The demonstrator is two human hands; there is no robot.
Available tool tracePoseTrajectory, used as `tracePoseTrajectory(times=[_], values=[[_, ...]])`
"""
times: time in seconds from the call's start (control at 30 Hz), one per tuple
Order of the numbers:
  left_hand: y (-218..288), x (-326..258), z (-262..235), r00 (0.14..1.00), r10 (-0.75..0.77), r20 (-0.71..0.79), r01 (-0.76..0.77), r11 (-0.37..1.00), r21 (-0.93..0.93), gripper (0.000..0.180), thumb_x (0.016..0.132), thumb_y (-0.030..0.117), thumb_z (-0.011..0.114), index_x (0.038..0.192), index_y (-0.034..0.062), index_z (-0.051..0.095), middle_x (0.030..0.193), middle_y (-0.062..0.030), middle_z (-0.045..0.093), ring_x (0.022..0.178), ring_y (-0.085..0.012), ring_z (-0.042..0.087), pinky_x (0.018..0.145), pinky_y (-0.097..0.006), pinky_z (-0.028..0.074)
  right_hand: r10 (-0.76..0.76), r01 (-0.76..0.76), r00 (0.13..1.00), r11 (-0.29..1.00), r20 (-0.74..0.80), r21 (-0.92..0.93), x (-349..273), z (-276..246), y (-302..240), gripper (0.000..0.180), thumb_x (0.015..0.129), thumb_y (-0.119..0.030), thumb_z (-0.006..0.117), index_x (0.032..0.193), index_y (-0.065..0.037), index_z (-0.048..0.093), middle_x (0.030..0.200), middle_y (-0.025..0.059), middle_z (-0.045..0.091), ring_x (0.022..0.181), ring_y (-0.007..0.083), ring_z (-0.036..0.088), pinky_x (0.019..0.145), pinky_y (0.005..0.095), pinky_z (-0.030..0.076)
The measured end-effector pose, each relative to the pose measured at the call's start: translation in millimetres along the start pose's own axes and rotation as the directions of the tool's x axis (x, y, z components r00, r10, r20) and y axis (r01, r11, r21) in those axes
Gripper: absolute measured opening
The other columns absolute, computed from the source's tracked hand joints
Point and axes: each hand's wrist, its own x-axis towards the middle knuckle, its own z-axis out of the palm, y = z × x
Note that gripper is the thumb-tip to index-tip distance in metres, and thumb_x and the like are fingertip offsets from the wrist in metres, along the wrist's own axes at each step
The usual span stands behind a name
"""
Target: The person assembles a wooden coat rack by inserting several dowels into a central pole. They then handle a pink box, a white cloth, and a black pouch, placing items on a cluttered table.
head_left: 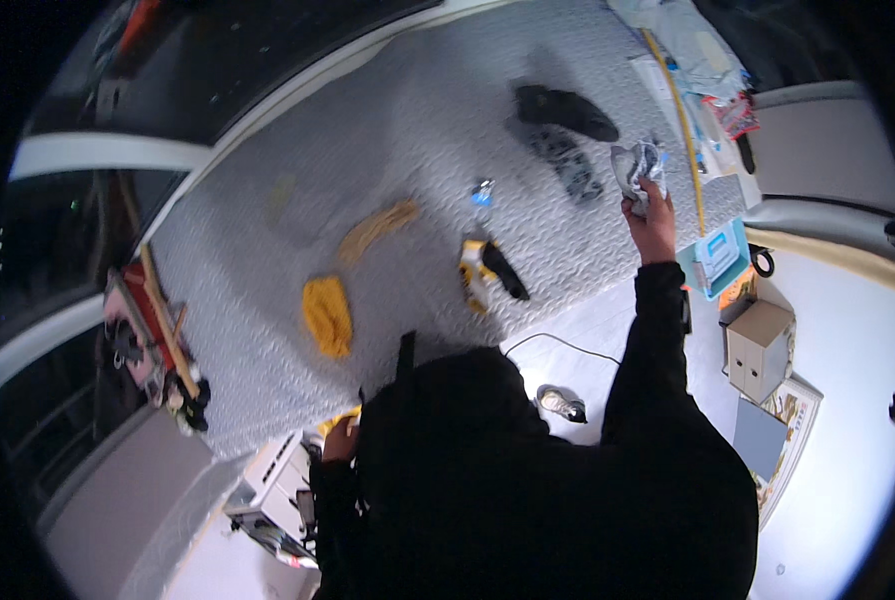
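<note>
Grey-white cloth [634,166] is bunched in the right hand [653,228], its markings blurred.

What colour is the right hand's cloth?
The cloth is grey and white, clearest in the head view.

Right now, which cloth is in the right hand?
The crumpled grey-white cloth between the fingers; the tan strip and yellow bundle lie on the quilted cover.
</note>
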Motion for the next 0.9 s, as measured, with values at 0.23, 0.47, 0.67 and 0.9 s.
tracePoseTrajectory(times=[0.23,0.47,0.67,0.9], values=[[177.0,-41.9,-78.3,0.902,0.386,-0.195,-0.193,-0.045,-0.98,0.055,0.095,0.029,0.058,0.142,0.0064,0.038,0.13,-0.016,0.054,0.122,-0.0264,0.053,0.104,-0.04,0.041,-0.066,0.086,0.765,0.996,0.64,-0.001,-210.1,179.9,-159.2,0.077,0.076,-0.023,0.078,0.138,-0.001,0.039,0.124,0.0224,0.056,0.117,0.0292,0.055,0.097,0.0393,0.046],[77.0,-24.5,-85.3,0.996,0.082,-0.024,0.006,-0.354,-0.935,0.06,0.094,0.038,0.059,0.14,0.0049,0.039,0.13,-0.0146,0.053,0.123,-0.0311,0.05,0.103,-0.044,0.042,-0.282,0.472,0.146,0.863,0.948,0.183,-316.4,275.0,-191.1,0.079,0.082,-0.038,0.068,0.145,-0.005,0.033,0.144,0.0275,0.035,0.132,0.0422,0.037,0.107,0.0512,0.033],[-121.0,24.1,-92.4,0.968,-0.247,0.052,-0.029,-0.315,-0.949,0.049,0.091,0.042,0.062,0.128,0.0116,0.053,0.112,-0.0061,0.064,0.1,-0.0237,0.061,0.079,-0.042,0.052,0.171,0.363,0.162,0.906,0.972,-0.219,-309.2,279.0,-135.9,0.053,0.089,-0.034,0.06,0.129,0.0,0.05,0.124,0.0244,0.057,0.114,0.0381,0.055,0.097,0.044,0.044],[-245.8,47.0,-167.6,0.848,-0.525,0.07,-0.339,-0.639,-0.69,0.084,0.079,0.046,0.074,0.143,0.0134,0.031,0.147,-0.0105,0.029,0.125,-0.0357,0.046,0.097,-0.059,0.046,0.471,0.018,0.332,0.863,0.817,-0.505,-309.3,241.6,-57.8,0.044,0.087,-0.034,0.062,0.114,0.0,0.061,0.099,0.0189,0.068,0.092,0.0295,0.067,0.079,0.0381,0.052]])
